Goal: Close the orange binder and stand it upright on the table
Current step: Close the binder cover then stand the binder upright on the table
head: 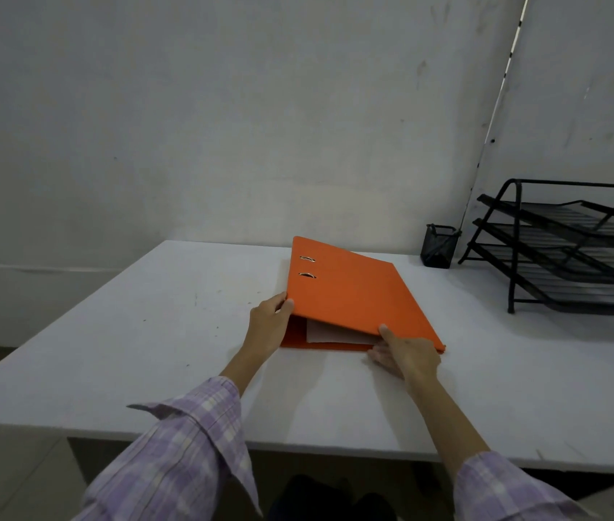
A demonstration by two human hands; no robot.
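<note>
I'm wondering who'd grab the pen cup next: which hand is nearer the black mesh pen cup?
Right. The right hand grips the orange binder at its near right corner, below the pen cup. The left hand holds the cover's left edge, farther away.

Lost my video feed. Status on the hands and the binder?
Left hand and right hand both grip the orange cardboard binder. Cover nearly shut, white paper showing inside. Binder lying flat, not upright. Nothing in the way.

Orange binder [350, 295] matt card; tray rack [568, 253] blk metal mesh.
</note>
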